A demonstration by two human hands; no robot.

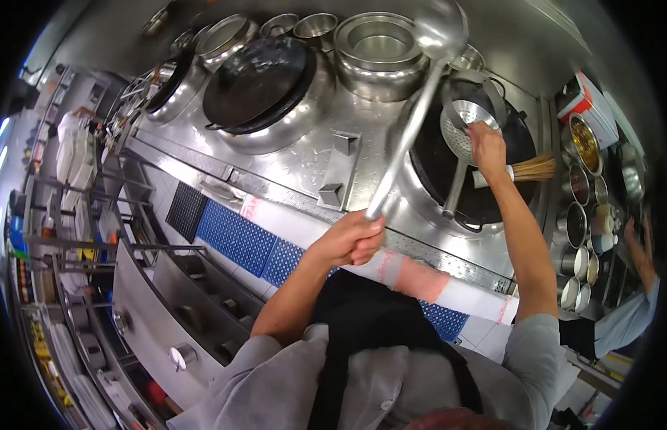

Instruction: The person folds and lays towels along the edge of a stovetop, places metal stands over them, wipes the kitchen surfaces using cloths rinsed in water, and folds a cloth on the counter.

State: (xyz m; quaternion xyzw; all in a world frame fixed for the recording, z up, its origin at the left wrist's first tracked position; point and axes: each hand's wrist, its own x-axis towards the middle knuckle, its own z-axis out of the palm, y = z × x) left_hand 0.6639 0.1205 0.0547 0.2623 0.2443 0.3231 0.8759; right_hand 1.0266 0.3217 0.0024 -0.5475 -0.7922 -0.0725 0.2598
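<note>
My left hand [351, 240] is closed round the end of a long ladle's handle [409, 136]. The ladle's bowl [442, 30] is raised at the top of the view, over the back of the range. My right hand [486, 147] has its fingers bent over the rim of a perforated ladle [457, 137], which rests over a black wok [521, 140] with its handle pointing toward me. A bamboo brush [534, 168] lies across the wok under my right wrist. A metal ring-shaped piece [491, 97] sits behind the perforated ladle; its full shape is partly hidden.
Another black wok [258, 86] is on the burner to the left. Steel pots [380, 68] stand at the back. Bowls of seasonings [586, 143] line the right side. A rolled white cloth [477, 301] lies along the front edge. Another person's arm [638, 247] shows at far right.
</note>
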